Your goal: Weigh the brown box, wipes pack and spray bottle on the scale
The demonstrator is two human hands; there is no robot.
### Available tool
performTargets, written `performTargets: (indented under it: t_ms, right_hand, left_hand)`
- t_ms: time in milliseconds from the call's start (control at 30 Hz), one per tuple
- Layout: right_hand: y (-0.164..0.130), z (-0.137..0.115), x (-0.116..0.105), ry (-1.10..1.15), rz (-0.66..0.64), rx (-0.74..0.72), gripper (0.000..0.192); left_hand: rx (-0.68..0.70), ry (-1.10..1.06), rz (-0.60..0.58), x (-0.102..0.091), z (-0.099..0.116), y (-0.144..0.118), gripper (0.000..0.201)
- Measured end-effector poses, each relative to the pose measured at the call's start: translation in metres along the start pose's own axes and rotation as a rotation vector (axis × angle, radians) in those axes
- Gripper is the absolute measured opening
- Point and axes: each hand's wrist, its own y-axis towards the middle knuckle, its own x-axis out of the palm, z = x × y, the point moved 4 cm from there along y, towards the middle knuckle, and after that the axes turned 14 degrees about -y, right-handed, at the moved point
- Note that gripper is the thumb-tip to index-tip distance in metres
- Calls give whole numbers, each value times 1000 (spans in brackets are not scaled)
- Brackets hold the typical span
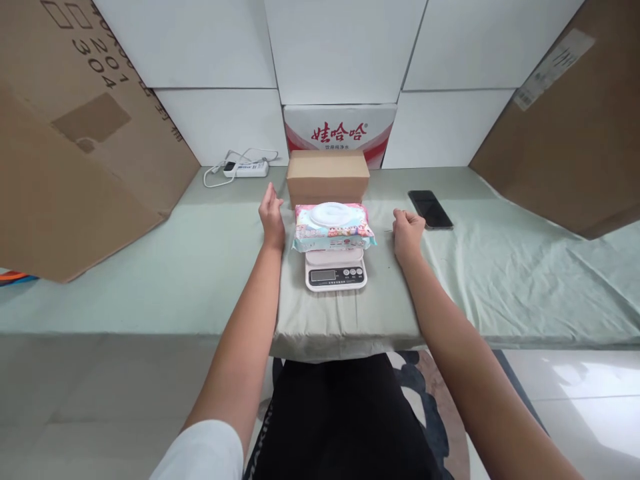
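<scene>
On counter (200, 267): wipes (333, 227) centred on scale (335, 270), display unobstructed; left hand (273, 217) open, right hand (407, 233) loosely clenched, both empty alongside.

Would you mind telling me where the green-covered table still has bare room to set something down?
The widest bare patch lies left of the left hand, below the white power strip. Another stretches right of the black phone, toward the leaning cardboard sheet. The middle is crowded: pink wet-wipes pack on the white kitchen scale, brown cardboard box behind, right hand beside.
</scene>
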Motion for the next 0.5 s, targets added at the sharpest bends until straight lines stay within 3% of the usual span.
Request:
performTargets:
  t_ms: [267, 500]
  right_hand:
    - [-4, -1, 0, 92, 2, -33, 46]
    - [-8, -10, 2, 23, -11, -88, 48]
  left_hand:
    - [-22, -3, -7, 1, 0, 1, 68]
    - [-32, -33, -17, 4, 0, 2, 66]
